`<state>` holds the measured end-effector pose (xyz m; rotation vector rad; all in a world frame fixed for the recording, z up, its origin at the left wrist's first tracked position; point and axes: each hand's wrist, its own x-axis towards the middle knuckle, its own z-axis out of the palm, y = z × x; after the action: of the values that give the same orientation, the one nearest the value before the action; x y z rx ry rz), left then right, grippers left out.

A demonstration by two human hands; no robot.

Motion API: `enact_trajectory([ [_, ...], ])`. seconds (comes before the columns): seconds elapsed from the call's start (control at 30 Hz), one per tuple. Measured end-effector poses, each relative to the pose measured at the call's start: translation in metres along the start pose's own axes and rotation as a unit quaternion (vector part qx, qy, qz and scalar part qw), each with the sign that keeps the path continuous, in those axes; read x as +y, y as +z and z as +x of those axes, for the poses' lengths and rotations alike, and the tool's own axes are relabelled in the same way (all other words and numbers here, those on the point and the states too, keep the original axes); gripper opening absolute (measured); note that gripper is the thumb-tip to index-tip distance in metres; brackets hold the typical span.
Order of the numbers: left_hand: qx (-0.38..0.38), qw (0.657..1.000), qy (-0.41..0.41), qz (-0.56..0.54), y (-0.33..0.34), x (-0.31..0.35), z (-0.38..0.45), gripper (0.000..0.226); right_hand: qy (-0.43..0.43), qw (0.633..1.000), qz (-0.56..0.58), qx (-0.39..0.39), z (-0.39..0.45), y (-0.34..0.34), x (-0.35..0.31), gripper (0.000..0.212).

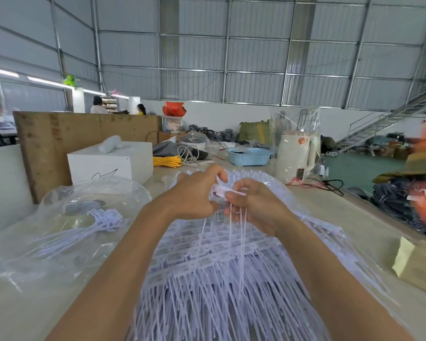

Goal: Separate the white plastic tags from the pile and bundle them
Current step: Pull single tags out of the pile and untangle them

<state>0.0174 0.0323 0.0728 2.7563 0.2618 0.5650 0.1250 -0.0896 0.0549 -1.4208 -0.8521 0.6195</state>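
A big pile of white plastic tags (214,274) with long thin tails lies spread on the table in front of me. Both hands hover over its far part. My right hand (256,207) pinches a small bunch of tags (228,191) by their heads, and their tails hang down between my hands. My left hand (194,193) touches the same bunch with its fingertips closed on the heads. A separate bundle of tags (103,219) lies to the left inside a clear plastic bag (67,217).
A white box (108,161) and a wooden board (59,139) stand at the back left. Yellow cord (167,161), a blue basket (249,156) and a white kettle (296,153) stand behind the pile. A brown paper piece (418,264) lies at the table's right edge.
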Motion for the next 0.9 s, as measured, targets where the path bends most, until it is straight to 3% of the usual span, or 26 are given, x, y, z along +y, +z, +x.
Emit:
enact_trajectory([
  [0.1,0.048,0.998,-0.006,0.031,-0.003,-0.006,0.001,0.048,-0.025,0.999,-0.035,0.029,0.001,-0.007,-0.002,0.005],
  [0.23,0.114,0.991,0.003,0.068,0.004,-0.012,0.006,0.029,-0.030,0.997,-0.054,0.042,0.001,-0.008,-0.003,0.014],
  [0.33,0.110,0.993,0.000,-0.040,0.009,-0.011,0.007,0.011,-0.035,0.997,-0.042,0.056,0.003,-0.008,-0.001,0.017],
  [0.63,0.092,0.958,-0.123,-0.243,0.023,-0.004,0.012,0.039,-0.101,0.984,-0.139,0.051,0.003,-0.012,0.007,0.008],
  [0.9,0.078,0.916,-0.223,-0.324,0.022,0.001,0.012,0.023,-0.177,0.947,-0.253,0.087,0.007,-0.006,0.017,0.013],
])
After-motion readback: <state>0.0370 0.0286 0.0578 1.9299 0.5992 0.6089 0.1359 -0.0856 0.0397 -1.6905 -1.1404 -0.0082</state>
